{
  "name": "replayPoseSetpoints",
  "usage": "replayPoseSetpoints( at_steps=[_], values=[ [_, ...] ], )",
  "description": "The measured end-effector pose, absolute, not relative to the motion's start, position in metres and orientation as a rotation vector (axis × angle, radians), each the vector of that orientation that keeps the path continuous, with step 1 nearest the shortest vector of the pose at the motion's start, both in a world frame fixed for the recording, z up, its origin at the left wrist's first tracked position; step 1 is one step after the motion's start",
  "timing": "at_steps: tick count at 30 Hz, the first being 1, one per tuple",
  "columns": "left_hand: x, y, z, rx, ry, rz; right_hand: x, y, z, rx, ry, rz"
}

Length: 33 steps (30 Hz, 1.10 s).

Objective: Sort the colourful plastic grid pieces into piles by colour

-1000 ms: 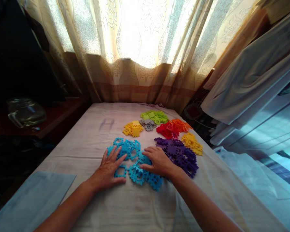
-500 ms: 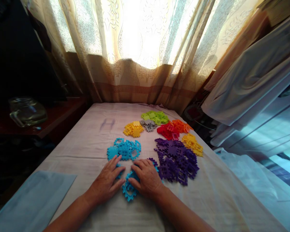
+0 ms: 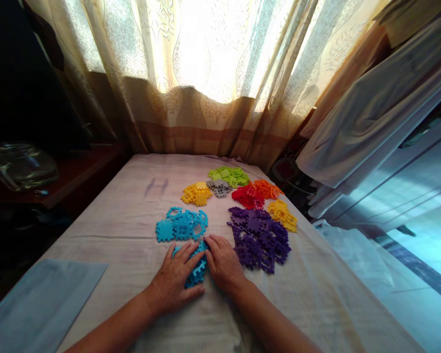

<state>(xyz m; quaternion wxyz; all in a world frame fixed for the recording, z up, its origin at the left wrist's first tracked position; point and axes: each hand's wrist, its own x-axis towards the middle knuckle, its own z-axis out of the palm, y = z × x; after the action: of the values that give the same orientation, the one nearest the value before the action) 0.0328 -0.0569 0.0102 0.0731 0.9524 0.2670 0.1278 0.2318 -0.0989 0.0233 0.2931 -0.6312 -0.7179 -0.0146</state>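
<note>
Between my hands a small heap of blue gear-edged pieces (image 3: 196,271) lies on the cloth-covered table (image 3: 128,235). My left hand (image 3: 174,277) rests over its left side, fingers spread. My right hand (image 3: 223,261) touches the heap's right edge, its fingers close together and bent; a bit of dark purple shows at the fingertips. A larger blue pile (image 3: 183,224) sits just beyond my left hand. To the right of my right hand lies a wide pile of dark purple pieces (image 3: 257,238).
Farther back are piles of yellow (image 3: 196,193), grey (image 3: 219,188), green (image 3: 230,175), red (image 3: 248,196) and orange (image 3: 266,189) pieces, with more yellow (image 3: 282,214) at right. A blue-grey cloth (image 3: 44,299) lies front left. A glass jug (image 3: 25,165) stands on the side cabinet.
My left hand has moved over the small blue heap, which now sits more tightly between both hands. My right hand has drawn off its top to its right edge. The view has shifted slightly.
</note>
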Motion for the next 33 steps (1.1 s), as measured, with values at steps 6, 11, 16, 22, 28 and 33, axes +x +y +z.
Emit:
replayPoseSetpoints(
  at_steps=[6,11,16,22,28,33],
  values=[
    [0.011,-0.052,0.008,2.929,0.809,0.587,0.202,-0.098,0.025,-1.475,-1.856,0.066],
    [0.016,-0.049,0.014,2.917,0.802,0.635,0.247,-0.099,0.042,-1.550,-1.785,-0.018],
    [0.036,-0.045,0.013,2.868,0.777,0.589,0.337,-0.125,0.037,-2.128,-1.308,-0.293],
    [0.047,-0.044,0.014,2.815,0.764,0.514,0.334,-0.141,0.010,-2.176,-1.398,-0.283],
    [0.049,-0.044,0.020,2.775,0.792,0.509,0.309,-0.125,0.014,-1.906,-1.591,-0.080],
    [0.052,-0.048,0.019,2.783,0.837,0.513,0.291,-0.121,0.026,-1.896,-1.570,0.005]
  ],
)
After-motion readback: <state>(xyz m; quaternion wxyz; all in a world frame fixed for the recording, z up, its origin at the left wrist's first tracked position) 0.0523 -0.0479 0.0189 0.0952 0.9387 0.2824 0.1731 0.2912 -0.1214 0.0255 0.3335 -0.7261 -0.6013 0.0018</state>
